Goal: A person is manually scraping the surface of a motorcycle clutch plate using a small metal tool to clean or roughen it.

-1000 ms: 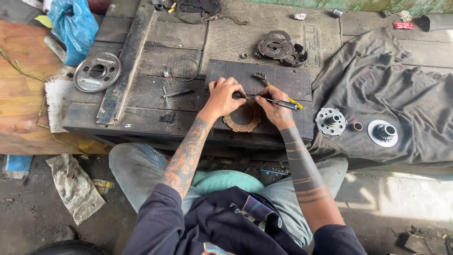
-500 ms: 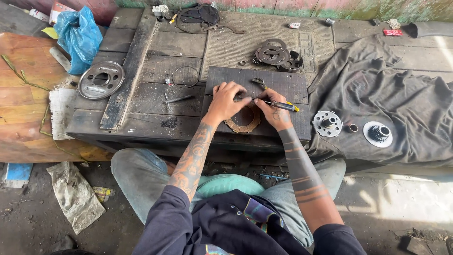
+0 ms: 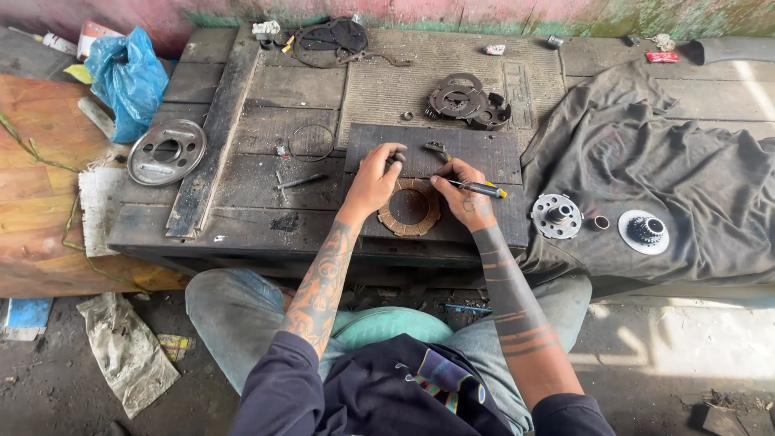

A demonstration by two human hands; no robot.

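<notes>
A brown friction ring (image 3: 410,208) lies flat on a dark rubber mat (image 3: 476,153) on the wooden bench. My left hand (image 3: 373,181) rests on the ring's upper left edge, fingers curled over a small dark part. My right hand (image 3: 462,194) grips a screwdriver with a yellow and black handle (image 3: 483,188), its tip pointing left toward the ring's top edge. Both forearms reach in from below.
A dark cloth (image 3: 670,178) on the right carries a silver hub plate (image 3: 557,215), a small ring (image 3: 600,222) and a white disc with a gear (image 3: 644,231). Black clutch parts (image 3: 467,100) lie behind the mat. A round metal plate (image 3: 166,151) and blue bag (image 3: 125,77) sit left.
The view has shifted down slightly. My hands stay over the ring, with the left fingers now further up and the ring more exposed.
</notes>
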